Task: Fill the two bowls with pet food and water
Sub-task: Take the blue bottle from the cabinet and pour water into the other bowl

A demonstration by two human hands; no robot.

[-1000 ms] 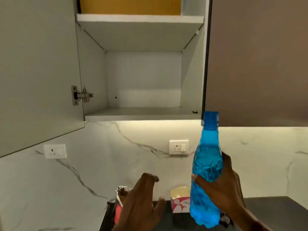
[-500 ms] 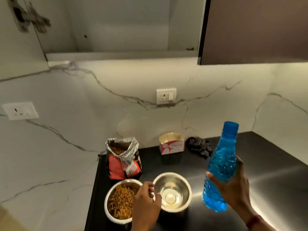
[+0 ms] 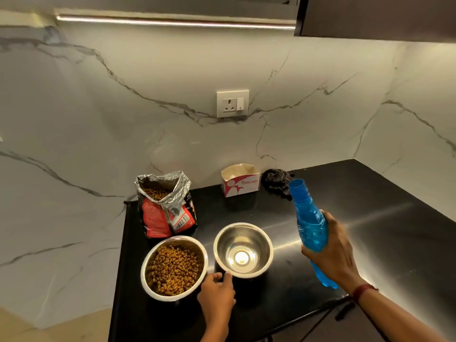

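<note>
Two steel bowls stand side by side on the black counter (image 3: 385,233). The left bowl (image 3: 142,269) is full of brown kibble. The right bowl (image 3: 259,239) holds nothing and reflects a light spot. My left hand (image 3: 217,292) comes from below and pinches the near-left rim of the empty bowl with its fingertips. To the right of that bowl, above the counter, my right hand (image 3: 333,253) grips a blue water bottle (image 3: 308,218) around its middle. The bottle leans with its blue top up and to the left.
An open red and silver pet food bag (image 3: 160,215) stands behind the kibble bowl. A small white carton (image 3: 240,185) and a dark crumpled cloth (image 3: 276,180) sit by the marble wall. A wall socket (image 3: 232,103) is above them. A dark cabinet (image 3: 370,16) hangs at the upper right.
The view dropped from the open cabinet to the counter. My right hand brought the bottle down beside the empty bowl. My left hand moved to the empty bowl's rim.
</note>
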